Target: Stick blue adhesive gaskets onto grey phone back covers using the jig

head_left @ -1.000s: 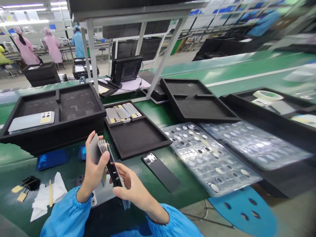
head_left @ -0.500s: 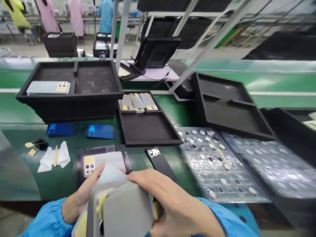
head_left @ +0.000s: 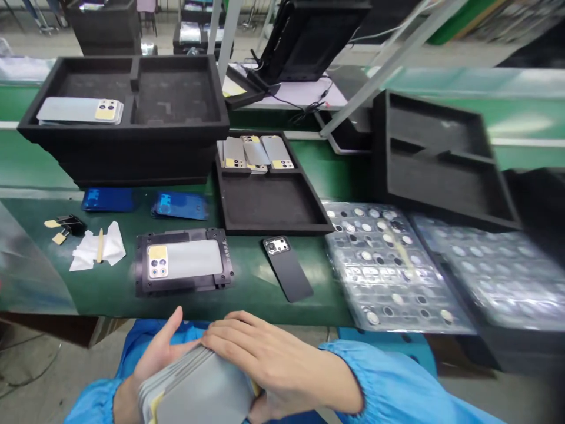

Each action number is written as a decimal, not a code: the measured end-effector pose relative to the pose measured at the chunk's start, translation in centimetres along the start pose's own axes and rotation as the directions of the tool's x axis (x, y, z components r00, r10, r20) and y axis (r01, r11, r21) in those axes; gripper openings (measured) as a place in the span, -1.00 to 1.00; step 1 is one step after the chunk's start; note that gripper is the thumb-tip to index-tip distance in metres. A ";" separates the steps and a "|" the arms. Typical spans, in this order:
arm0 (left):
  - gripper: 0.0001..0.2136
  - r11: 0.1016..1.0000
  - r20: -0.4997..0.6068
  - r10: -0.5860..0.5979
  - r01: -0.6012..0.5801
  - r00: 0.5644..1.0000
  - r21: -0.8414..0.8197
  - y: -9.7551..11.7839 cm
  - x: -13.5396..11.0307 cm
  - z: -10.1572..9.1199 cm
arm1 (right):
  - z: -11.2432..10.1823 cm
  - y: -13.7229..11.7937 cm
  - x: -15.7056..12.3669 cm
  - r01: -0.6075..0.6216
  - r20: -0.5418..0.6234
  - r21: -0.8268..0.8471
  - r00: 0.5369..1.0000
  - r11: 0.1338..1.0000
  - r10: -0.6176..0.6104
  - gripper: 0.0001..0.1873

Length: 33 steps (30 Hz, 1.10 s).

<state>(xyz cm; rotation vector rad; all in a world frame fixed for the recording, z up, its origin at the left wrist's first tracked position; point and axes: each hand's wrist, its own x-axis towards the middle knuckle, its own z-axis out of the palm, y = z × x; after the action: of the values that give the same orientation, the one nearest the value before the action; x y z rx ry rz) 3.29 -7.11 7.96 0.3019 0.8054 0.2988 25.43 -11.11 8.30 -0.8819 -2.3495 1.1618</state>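
Low in the head view, a stack of grey phone back covers (head_left: 203, 391) is held in front of my lap, past the bench's near edge. My left hand (head_left: 152, 362) supports its left side, thumb raised. My right hand (head_left: 265, 362) wraps over the top and right side. Straight ahead, a silver back cover (head_left: 192, 259) with yellow film by its lenses lies in a black fixture (head_left: 141, 282). Right of the fixture rests a dark back cover (head_left: 289, 274). Some of my left fingers are hidden behind the stack.
Black foam trays (head_left: 128, 141) are piled at the back left, holding covers. Another tray (head_left: 273, 203) has several covers in its far compartment. Clear blister sheets (head_left: 384, 277) with round parts lie right, below a tilted tray (head_left: 441, 159). Blue film pieces (head_left: 180, 205) and a white tissue (head_left: 86, 250) lie left.
Both hands have brought the stack down and toward me, from over the bench edge to my lap. My view has tipped downward. The cover in the fixture is now fully visible.
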 end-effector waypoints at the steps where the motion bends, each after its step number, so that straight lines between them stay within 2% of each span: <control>1: -0.49 0.993 0.065 -0.091 0.096 0.994 -0.074 0.4 -0.3 0.2 | 0.2 0.3 -0.3 -0.004 -0.005 -0.020 1.000 1.000 0.004 -0.05; 3: -0.35 0.958 0.171 -0.189 0.220 0.967 -0.183 1.4 -1.2 0.6 | 0.6 1.0 -1.0 -0.010 -0.092 -0.033 0.996 0.999 0.007 0.00; 5: -0.30 0.961 0.174 -0.150 0.185 0.973 -0.204 2.3 -1.9 0.8 | 1.1 1.8 -1.7 0.004 -0.275 0.006 0.962 1.000 -0.002 0.01; 6: -0.29 0.977 0.145 -0.078 0.105 0.986 -0.188 2.6 -2.1 0.9 | 1.4 2.1 -1.9 0.010 -0.386 0.056 0.922 0.998 0.013 0.00; 7: -0.28 0.989 0.108 0.042 -0.026 0.993 -0.145 2.8 -2.0 0.9 | 1.7 2.3 -1.9 0.017 -0.486 0.133 0.872 0.991 0.050 -0.03; 8: -0.27 0.975 0.068 0.215 -0.210 0.974 -0.072 2.8 -1.8 0.9 | 1.9 2.4 -1.7 0.034 -0.564 0.234 0.819 0.972 0.107 -0.06; 9: -0.25 0.911 0.044 0.410 -0.411 0.911 0.029 2.6 -1.3 1.0 | 2.3 2.4 -1.2 0.066 -0.610 0.349 0.773 0.935 0.173 -0.08; 10: -0.21 0.799 0.051 0.584 -0.584 0.810 0.144 2.5 -0.6 1.0 | 2.6 2.2 -0.6 0.103 -0.629 0.459 0.739 0.883 0.241 -0.09; 11: -0.15 0.672 0.097 0.699 -0.697 0.709 0.251 2.3 0.2 1.1 | 2.9 2.0 0.1 0.137 -0.631 0.549 0.715 0.825 0.301 -0.08; 12: -0.08 0.567 0.157 0.754 -0.752 0.638 0.337 2.1 0.9 1.3 | 3.2 1.7 0.8 0.165 -0.626 0.612 0.698 0.773 0.347 -0.06; 13: 0.00 0.505 0.213 0.761 -0.766 0.613 0.397 2.1 1.7 1.6 | 3.5 1.4 1.6 0.179 -0.621 0.656 0.681 0.734 0.388 -0.05; 15: 0.09 0.476 0.267 0.731 -0.749 0.628 0.460 2.3 2.7 2.2 | 4.0 1.0 2.8 0.181 -0.607 0.705 0.654 0.685 0.452 -0.03; 17: 0.08 0.477 0.225 0.736 -0.725 0.639 0.497 2.7 3.3 2.8 | 4.5 0.8 3.5 0.187 -0.586 0.741 0.648 0.644 0.486 -0.04; 20: -0.06 0.492 0.146 0.747 -0.687 0.649 0.534 3.5 3.5 3.3 | 4.9 1.0 3.8 0.194 -0.554 0.780 0.658 0.596 0.510 -0.08; 24: -0.23 0.523 0.137 0.730 -0.678 0.669 0.516 4.1 3.9 3.0 | 5.3 1.7 3.8 0.171 -0.533 0.796 0.652 0.581 0.538 -0.11; 33: -0.27 0.604 0.167 0.687 -0.683 0.707 0.410 4.4 4.7 2.1 | 5.0 2.0 3.7 0.195 -0.521 0.814 0.661 0.547 0.540 -0.14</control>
<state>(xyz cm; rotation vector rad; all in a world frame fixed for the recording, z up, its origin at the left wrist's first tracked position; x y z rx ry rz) 7.27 -1.62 7.92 1.0693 0.7282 0.8529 20.60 -10.55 3.93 -0.9711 -0.8313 1.4190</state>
